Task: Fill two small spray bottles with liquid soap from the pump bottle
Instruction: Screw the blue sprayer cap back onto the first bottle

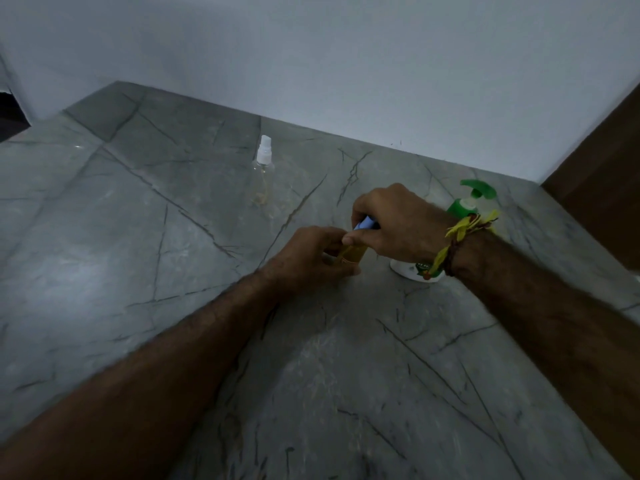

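Small bottle held upright on desk, centre: body gripped by left hand, blue cap pinched by right hand. Judged light, slick, tippy; best held low on body. Second spray bottle stands apart, behind. Pump bottle beside right wrist.

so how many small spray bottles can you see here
2: a clear spray bottle stands alone toward the wall; a yellowish bottle is gripped by the left hand and right hand.
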